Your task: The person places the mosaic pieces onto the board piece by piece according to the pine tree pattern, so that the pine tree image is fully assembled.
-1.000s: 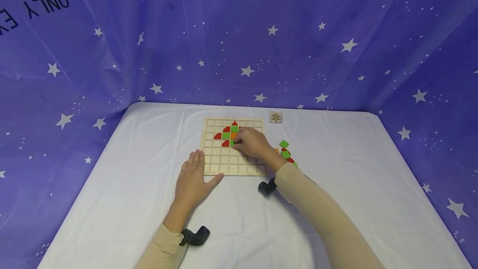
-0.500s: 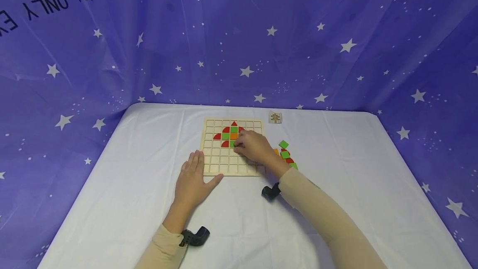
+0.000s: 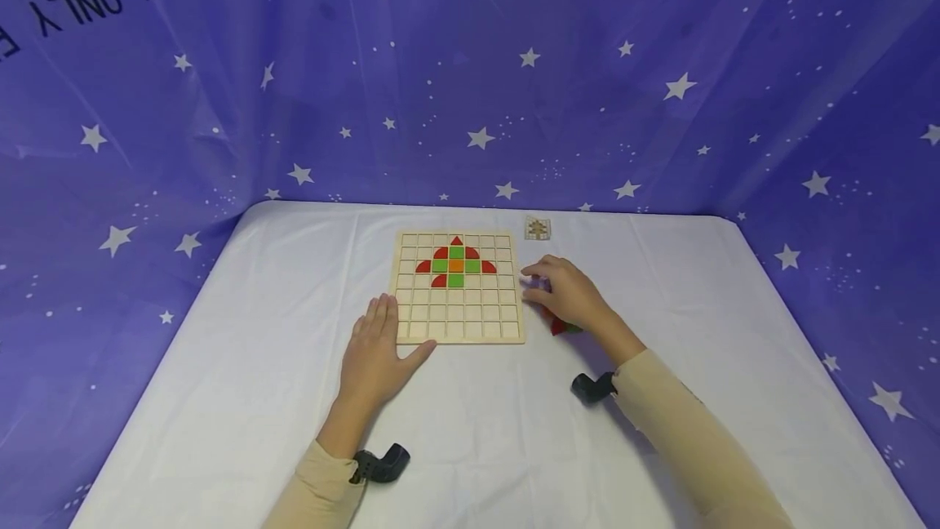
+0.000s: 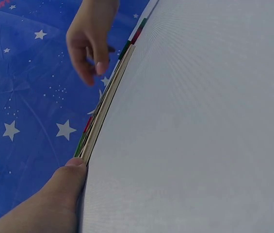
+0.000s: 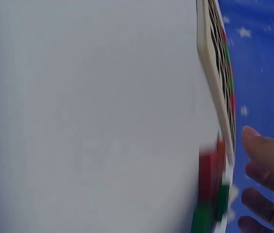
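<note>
A wooden grid board (image 3: 455, 331) lies on the white table. In its upper middle, red, green and orange tiles form a stepped shape, with an orange tile (image 3: 456, 266) in the centre and a green tile (image 3: 455, 281) two rows above the bare squares. My left hand (image 3: 376, 353) rests flat along the board's lower left corner, thumb (image 4: 71, 177) at the near edge. Right of the board, my right hand (image 3: 569, 292) hovers over a small pile of loose tiles (image 3: 561, 326), its fingers spread and holding nothing. The hand hides most of the pile.
A small card (image 3: 538, 228) with a printed tree-like pattern lies beyond the board's upper right corner. A purple curtain (image 3: 477, 88) with white stars stands behind the table (image 3: 220, 398). Black devices are strapped to both wrists.
My right hand has left the board and moved right to the loose tiles, leaving a green tile in its square. More red and green tiles show on the board. The left hand stays put.
</note>
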Demonstrator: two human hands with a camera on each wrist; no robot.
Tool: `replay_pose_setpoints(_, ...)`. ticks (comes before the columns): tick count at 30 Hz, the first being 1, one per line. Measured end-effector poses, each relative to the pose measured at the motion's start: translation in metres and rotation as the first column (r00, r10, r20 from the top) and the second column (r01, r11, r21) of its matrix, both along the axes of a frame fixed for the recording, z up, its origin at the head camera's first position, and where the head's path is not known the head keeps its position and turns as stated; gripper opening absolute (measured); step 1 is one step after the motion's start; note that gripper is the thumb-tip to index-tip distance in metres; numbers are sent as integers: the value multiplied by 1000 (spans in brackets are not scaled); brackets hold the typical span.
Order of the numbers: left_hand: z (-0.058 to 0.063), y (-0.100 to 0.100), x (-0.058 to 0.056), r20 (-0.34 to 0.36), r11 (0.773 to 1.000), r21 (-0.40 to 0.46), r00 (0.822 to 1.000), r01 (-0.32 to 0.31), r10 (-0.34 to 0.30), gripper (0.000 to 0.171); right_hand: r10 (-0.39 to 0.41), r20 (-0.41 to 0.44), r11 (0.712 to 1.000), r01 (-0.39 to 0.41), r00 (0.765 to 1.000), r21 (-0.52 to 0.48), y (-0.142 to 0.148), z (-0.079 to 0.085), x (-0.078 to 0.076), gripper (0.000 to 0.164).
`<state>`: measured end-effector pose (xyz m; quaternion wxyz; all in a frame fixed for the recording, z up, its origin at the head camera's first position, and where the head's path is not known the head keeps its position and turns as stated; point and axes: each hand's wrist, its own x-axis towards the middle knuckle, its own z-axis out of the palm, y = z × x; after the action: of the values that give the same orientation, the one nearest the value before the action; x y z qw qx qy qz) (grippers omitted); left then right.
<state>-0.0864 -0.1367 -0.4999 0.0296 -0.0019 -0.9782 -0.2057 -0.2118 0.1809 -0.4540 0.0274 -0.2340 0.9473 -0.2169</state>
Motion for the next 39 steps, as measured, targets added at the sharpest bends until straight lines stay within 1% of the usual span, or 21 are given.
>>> replay_pose_setpoints(3,0,0,0,-5,1000,5,1000,5,-5,106,-50,41,999,50,998,-2,25,0,4,42)
replay_pose_setpoints(7,1,0,0,-7,1000,1,1000,6,-6,106,-84,83,996,84,993,4,52,0,13,43)
replay_pose_setpoints(11,2,0,-1,-6,1000,-1,1000,1,-1,106,-76,99,997,76,992,-1,71,-5,22,42)
replay_pose_setpoints(15,3,0,-1,-9,1000,0,1000,5,-5,106,-68,102,997,70,992,-15,81,-10,31,42)
replay_pose_setpoints(18,2,0,-1,-9,1000,-1,1000,6,-6,106,-55,93,998,59,994,-36,81,-11,37,44)
replay_pose_setpoints(23,0,-1,-2,-9,1000,-1,1000,1,-1,107,-25,66,998,29,998,-55,72,-9,45,41)
replay_pose_setpoints(29,0,0,-1,-5,1000,4,1000,1,-1,107,12,38,1000,-11,999,-9,62,-12,47,31)
replay_pose_setpoints(33,2,1,0,0,1000,6,1000,2,-2,106,14,27,1000,-13,1000,-9,60,-12,48,27)
replay_pose_setpoints(39,3,1,1,5,1000,3,1000,-4,4,106,42,2,999,-42,999,-29,57,-9,50,20)
